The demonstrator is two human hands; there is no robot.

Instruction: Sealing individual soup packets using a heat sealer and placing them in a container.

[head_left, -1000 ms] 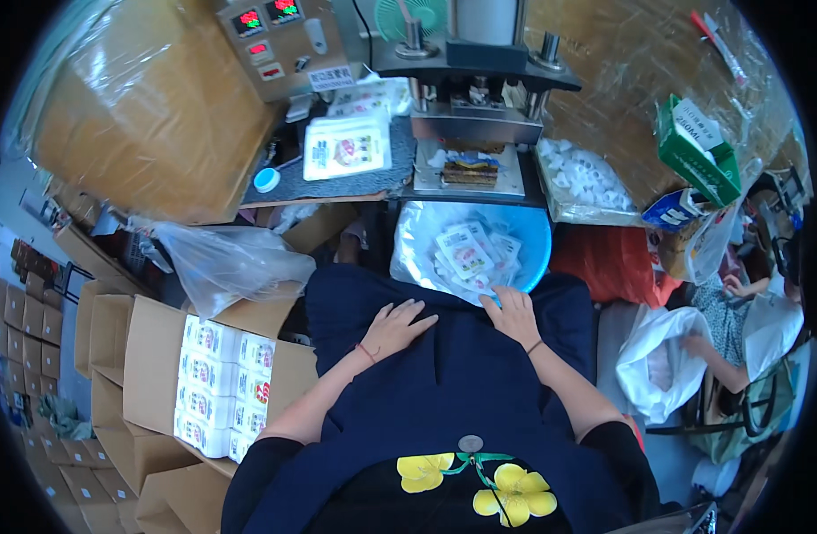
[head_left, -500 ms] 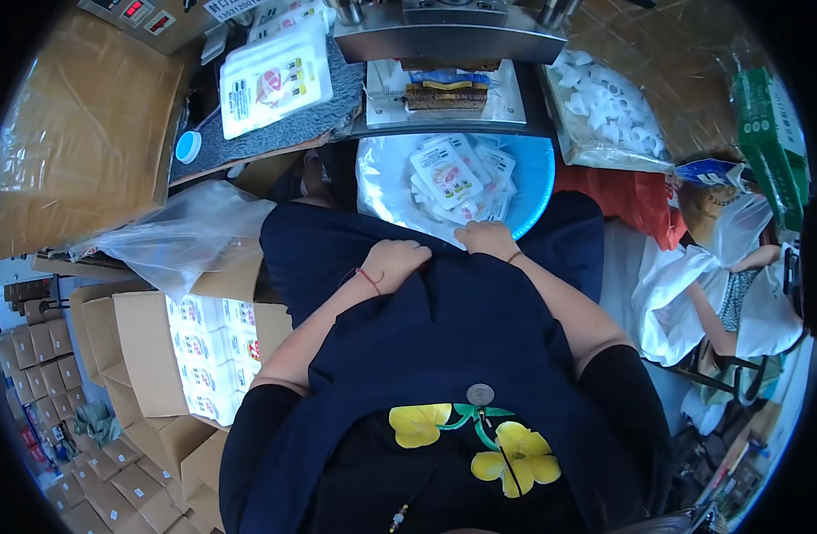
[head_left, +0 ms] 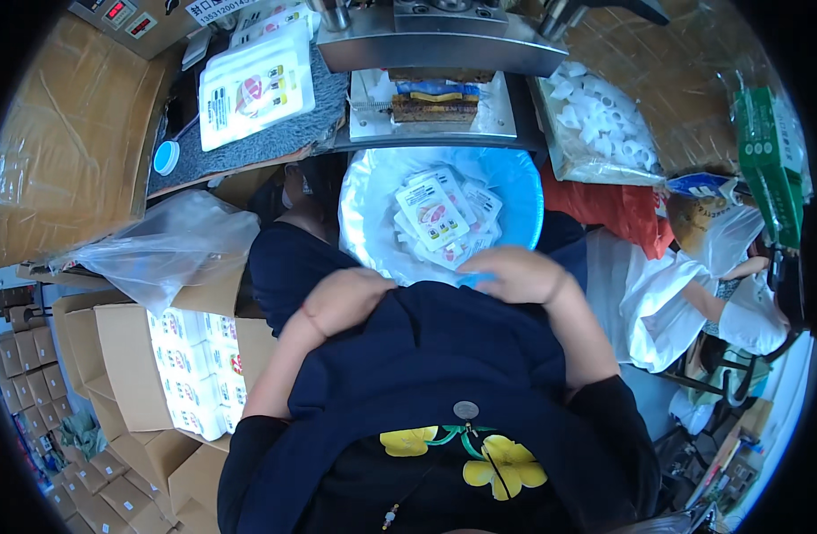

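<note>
A dark navy apron [head_left: 435, 356] lies across my lap and chest. My left hand [head_left: 346, 298] is closed on its upper edge, with the fingertips partly hidden in the cloth. My right hand [head_left: 520, 274], a little blurred, hovers at the right part of that edge; its finger and thumb are apart, pointing left. Just beyond both hands stands a blue basin [head_left: 540, 191] with a clear plastic liner. Several flat white printed packs [head_left: 433, 212] lie heaped inside it.
A metal press [head_left: 440, 52] stands at the bench's front edge. Stacked white packs [head_left: 257, 89] lie at its left, and a bag of small white plastic parts [head_left: 604, 120] at its right. An open carton [head_left: 128, 365] with white packs is at my left. Another person's arm [head_left: 704, 301] shows far right.
Both hands have moved apart and nearer to me, raising the apron's edge into folds. The right hand's finger and thumb have parted. The whole view has shifted slightly.
</note>
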